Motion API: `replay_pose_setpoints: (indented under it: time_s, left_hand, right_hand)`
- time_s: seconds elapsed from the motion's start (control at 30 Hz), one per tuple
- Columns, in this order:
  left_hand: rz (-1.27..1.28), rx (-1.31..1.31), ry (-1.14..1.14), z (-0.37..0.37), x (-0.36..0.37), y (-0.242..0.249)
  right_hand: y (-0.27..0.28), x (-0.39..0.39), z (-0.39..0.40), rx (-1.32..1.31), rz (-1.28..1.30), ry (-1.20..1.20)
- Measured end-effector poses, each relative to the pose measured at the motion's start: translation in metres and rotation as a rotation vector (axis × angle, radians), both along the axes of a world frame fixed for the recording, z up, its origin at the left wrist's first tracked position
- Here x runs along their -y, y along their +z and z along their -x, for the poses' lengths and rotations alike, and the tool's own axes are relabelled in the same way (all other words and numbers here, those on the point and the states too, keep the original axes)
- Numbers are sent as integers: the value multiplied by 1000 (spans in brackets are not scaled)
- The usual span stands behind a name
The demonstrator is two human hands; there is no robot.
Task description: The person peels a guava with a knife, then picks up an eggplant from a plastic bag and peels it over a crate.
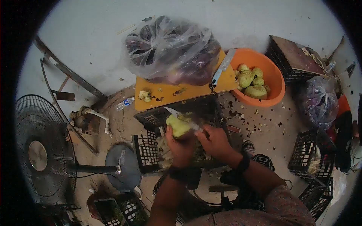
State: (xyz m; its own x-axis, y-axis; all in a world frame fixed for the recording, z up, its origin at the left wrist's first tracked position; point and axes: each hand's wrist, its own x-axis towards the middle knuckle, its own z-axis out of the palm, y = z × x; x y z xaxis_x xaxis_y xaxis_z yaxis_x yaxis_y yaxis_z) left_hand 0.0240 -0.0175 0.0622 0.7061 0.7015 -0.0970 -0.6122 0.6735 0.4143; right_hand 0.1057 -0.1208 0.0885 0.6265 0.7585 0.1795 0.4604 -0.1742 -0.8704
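Observation:
My left hand (179, 148) is closed around a yellow-green, lumpy fruit or vegetable (178, 126), whose exact kind I cannot make out. My right hand (215, 142) grips a small knife (173, 112), its pale blade lying across the top of the piece and pointing up and left. The fingers hide most of its handle. Both hands are over a black plastic crate (146, 152) with pale scraps inside. Beyond the crate, an orange tub (277, 88) holds several similar yellow-green pieces (256, 91).
A yellow board (151, 86) carries a clear bag of dark purple produce (169, 49), a larger knife (223, 69) and pale chunks (144, 95). At left is a fan (37, 150); a plastic bottle (125, 103) lies near the wall. More crates (303, 150) are at right. Dark scraps litter the floor.

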Motion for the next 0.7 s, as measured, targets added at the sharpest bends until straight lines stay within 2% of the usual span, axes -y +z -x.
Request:
replay_pose_setpoints:
  time_s: [0.1,0.43,0.63,0.7]
  left_hand:
    - [-11,-51,46,-1,1,-4]
    - [65,-82,69,2,-1,-4]
    - [74,-143,21,5,-5,-3]
    - [88,-134,11,3,-5,-6]
  right_hand:
    - [-2,-2,-3,11,138,4]
    - [-5,-1,-4,-19,74,29]
    - [-5,8,-8,57,143,47]
    - [-9,11,-14,49,160,-18]
